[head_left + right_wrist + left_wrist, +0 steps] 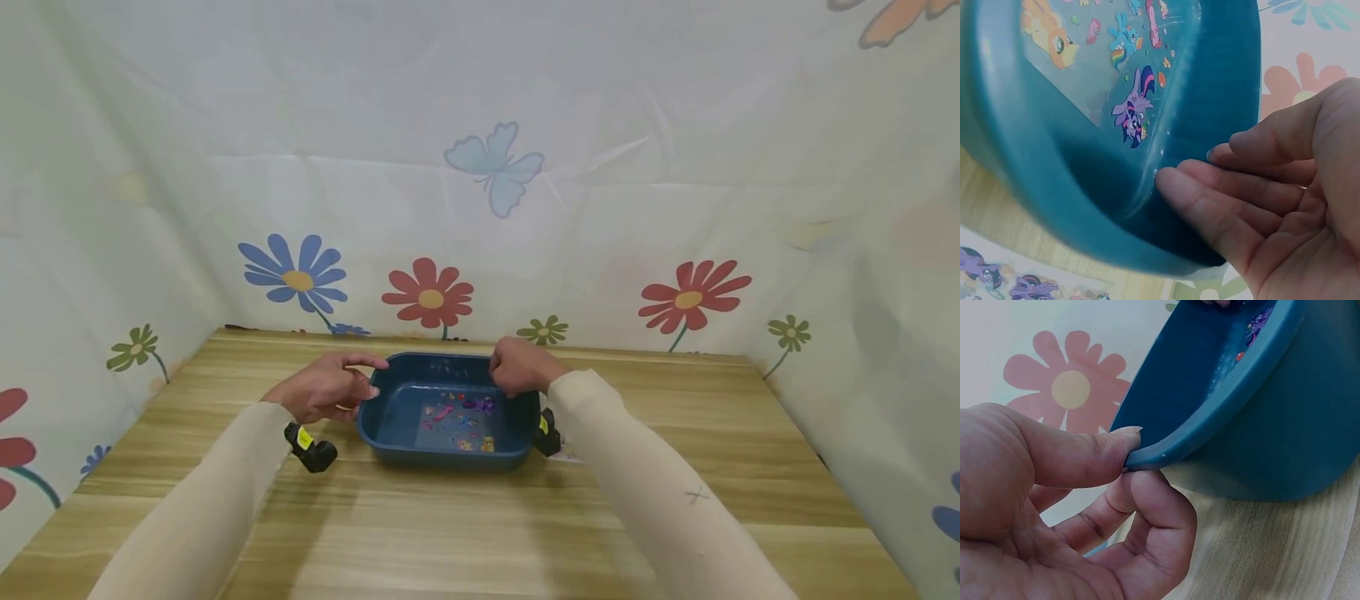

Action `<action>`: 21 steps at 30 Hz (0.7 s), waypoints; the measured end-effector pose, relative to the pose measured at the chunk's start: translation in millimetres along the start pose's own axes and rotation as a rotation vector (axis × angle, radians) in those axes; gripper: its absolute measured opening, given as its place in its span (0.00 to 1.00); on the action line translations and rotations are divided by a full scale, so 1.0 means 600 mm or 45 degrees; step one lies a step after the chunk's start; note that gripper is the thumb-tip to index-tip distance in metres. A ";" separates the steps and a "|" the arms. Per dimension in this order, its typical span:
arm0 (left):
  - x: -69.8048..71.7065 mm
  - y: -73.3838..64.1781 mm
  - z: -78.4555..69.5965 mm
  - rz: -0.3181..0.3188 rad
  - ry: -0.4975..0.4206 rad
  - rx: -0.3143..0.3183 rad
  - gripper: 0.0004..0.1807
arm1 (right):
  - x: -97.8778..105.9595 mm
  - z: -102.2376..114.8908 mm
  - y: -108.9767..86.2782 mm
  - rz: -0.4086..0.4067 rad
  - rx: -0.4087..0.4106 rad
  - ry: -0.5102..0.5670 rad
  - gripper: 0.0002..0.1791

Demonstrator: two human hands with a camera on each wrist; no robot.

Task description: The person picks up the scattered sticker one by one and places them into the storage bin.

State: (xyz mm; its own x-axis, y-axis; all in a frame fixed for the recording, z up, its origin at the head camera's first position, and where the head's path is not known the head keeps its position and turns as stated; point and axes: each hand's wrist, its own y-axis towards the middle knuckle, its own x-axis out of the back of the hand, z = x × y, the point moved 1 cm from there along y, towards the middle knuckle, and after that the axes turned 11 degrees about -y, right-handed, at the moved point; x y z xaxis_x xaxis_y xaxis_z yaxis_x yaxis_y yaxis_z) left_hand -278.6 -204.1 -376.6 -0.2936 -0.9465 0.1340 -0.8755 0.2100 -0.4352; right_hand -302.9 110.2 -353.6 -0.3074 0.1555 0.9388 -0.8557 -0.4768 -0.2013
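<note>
1. The backdrop (675,150) is the biggest thing here: pale, creased sheeting printed with red, blue and green flowers and a light-blue butterfly (497,169).
2. The table (420,542) has a striped, wood-look top and runs back to the sheeting.
3. Two cream sleeves (198,500) reach forward over it.
4. Between them, toward the back of the table and near its middle, sits a dark-blue basin (442,458), upright and open at the top.
5. The left hand (327,387) has a narrow pinch on the rim at the basin's left end. The right hand (522,367) is at the far right corner, fingers bent inside; whether it grips anything, I cannot tell.
6. A sheet of pony pictures (1029,284) lies on the table just beside the basin's right end.
7. Black wrist devices (311,450) carry yellow labels (303,437), too small to read.
8. Colourful cartoon ponies (1132,112), one purple, one orange, show on the basin's floor among tiny dots.
9. The right sleeve bears a hand-drawn "X" (697,496).
</note>
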 end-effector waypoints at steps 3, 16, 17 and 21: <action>0.001 0.000 0.001 0.001 -0.002 -0.001 0.31 | 0.000 -0.003 -0.003 -0.015 0.001 0.087 0.16; 0.000 0.000 -0.001 0.003 0.011 0.017 0.32 | 0.001 -0.023 -0.018 -0.011 -0.047 0.491 0.16; 0.000 0.000 -0.001 0.003 0.012 0.018 0.32 | 0.000 -0.024 -0.020 -0.012 -0.053 0.521 0.16; -0.002 0.000 -0.003 -0.008 0.018 0.017 0.32 | 0.003 -0.030 -0.025 -0.018 -0.076 0.625 0.16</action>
State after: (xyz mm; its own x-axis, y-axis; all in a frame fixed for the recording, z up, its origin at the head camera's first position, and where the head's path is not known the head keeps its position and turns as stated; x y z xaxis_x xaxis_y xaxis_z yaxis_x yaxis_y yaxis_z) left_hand -278.7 -202.6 -375.2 -0.2938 -0.9441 0.1495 -0.8720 0.2006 -0.4465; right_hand -298.2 133.2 -354.3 -0.4433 0.5574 0.7020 -0.8791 -0.4234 -0.2189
